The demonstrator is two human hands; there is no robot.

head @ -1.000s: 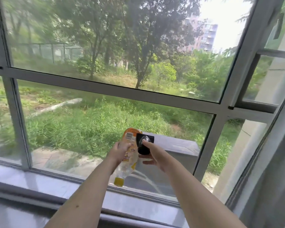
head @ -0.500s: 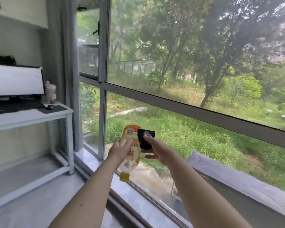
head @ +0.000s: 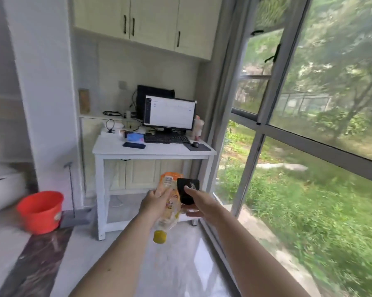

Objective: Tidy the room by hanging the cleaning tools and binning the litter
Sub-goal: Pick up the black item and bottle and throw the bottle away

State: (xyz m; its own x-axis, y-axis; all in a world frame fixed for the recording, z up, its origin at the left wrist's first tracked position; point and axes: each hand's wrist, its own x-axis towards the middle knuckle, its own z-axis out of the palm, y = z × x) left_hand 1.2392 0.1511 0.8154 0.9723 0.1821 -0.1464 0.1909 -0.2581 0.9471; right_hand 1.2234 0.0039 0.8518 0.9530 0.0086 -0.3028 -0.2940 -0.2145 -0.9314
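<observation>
The left hand (head: 154, 199) grips an upturned bottle (head: 168, 205), yellow cap down, in front of a white desk (head: 153, 150). The right hand (head: 199, 203) holds a black object (head: 188, 190) just beside the bottle, thumb on top. On the desk stand a monitor (head: 169, 113) and keyboard (head: 167, 138). Left of the desk are a mop (head: 72, 196) and a red bucket (head: 40, 212); windows run along its right.

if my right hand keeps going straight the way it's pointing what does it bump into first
Probably the white desk: the right hand, holding a black object, points toward its lower shelf and right leg. Depth is unclear, though nothing shows between.
</observation>
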